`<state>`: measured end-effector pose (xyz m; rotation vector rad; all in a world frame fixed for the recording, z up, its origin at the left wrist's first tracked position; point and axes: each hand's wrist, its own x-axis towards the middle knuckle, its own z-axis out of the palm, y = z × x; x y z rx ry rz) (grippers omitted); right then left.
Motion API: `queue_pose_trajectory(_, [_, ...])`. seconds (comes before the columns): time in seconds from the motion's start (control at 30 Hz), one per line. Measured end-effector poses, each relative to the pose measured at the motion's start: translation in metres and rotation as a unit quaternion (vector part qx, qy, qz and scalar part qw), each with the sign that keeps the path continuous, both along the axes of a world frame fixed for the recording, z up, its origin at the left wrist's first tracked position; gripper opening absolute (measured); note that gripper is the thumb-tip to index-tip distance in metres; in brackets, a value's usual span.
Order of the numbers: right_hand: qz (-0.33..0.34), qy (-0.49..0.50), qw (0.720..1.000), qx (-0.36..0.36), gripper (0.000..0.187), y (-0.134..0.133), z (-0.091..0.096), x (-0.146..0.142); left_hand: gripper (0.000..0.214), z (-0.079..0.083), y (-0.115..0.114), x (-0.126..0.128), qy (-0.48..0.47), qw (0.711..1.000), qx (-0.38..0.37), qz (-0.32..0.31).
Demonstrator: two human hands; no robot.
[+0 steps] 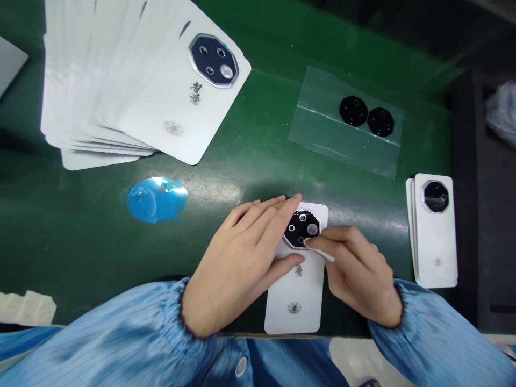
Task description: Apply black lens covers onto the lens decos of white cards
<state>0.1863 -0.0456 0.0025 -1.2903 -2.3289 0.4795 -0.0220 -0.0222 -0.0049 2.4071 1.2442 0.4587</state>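
The left hand [237,258] is spread out and presses down on a white phone back [296,298], with the thumb along one side and the fingers over the far end. The phone back lies on a green worktop [258,48], in the middle and close to the near edge. The right hand [358,269] pinches a white wipe [320,250] between its thumb and finger, and the wipe touches a black camera ring [302,228] on the phone back. Blue striped sleeves [100,344] cover both arms. To the far left, a big fan of white phone backs [141,80] lies spread out, and the top one has a dark blue camera ring [213,60]. It also has dark writing [195,92] and a round grey stamp [173,128], but both are too small to read. A shiny blue disc [157,200] sits left of the hands. Far right, a clear sheet [346,121] holds two black eight-sided lens covers [353,110]. A small stack of finished-looking white phone backs [435,231] lies right of the hands. A dark foam block [484,215] sits past the worktop's right edge. Nothing stands between the hands and the phone back.
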Motion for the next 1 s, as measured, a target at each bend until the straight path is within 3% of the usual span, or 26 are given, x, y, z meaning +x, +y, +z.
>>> queue_pose_trajectory(0.07, [-0.099, 0.105, 0.988, -0.058, 0.021, 0.004, 0.002, 0.002, 0.065, 0.000, 0.000, 0.000, 0.003, 1.000, -0.002, 0.001])
queue_pose_trajectory(0.17, [-0.218, 0.255, 0.932, -0.137, 0.012, 0.012, 0.002, 0.010, 0.068, 0.001, -0.001, -0.001, 0.006, 1.000, -0.007, 0.003])
queue_pose_trajectory(0.23, [-0.248, 0.318, 0.901, -0.159, 0.008, 0.017, 0.001, 0.016, 0.069, 0.001, -0.001, -0.002, 0.012, 1.000, -0.011, 0.005])
queue_pose_trajectory(0.33, [-0.269, 0.356, 0.879, -0.169, 0.007, 0.022, -0.001, 0.023, 0.068, 0.001, -0.001, -0.002, 0.021, 1.000, -0.019, 0.006])
queue_pose_trajectory(0.63, [-0.263, 0.355, 0.883, -0.157, 0.007, 0.020, -0.001, 0.024, 0.077, 0.002, -0.001, 0.000, 0.022, 0.999, -0.034, 0.011])
queue_pose_trajectory(0.7, [-0.261, 0.349, 0.886, -0.156, 0.007, 0.020, -0.002, 0.024, 0.080, 0.005, 0.000, -0.002, -0.001, 0.999, -0.036, 0.035])
queue_pose_trajectory(0.77, [-0.258, 0.346, 0.888, -0.158, 0.007, 0.020, -0.002, 0.025, 0.066, 0.010, 0.005, -0.003, -0.041, 0.995, -0.041, 0.080])
queue_pose_trajectory(0.87, [-0.249, 0.338, 0.893, -0.163, 0.008, 0.020, -0.002, 0.027, 0.031, 0.019, 0.027, 0.002, -0.115, 0.980, -0.050, 0.151])
queue_pose_trajectory(1.0, [-0.237, 0.331, 0.898, -0.170, 0.007, 0.019, -0.002, 0.031, 0.020, 0.026, 0.085, 0.023, -0.145, 0.977, -0.059, 0.147])
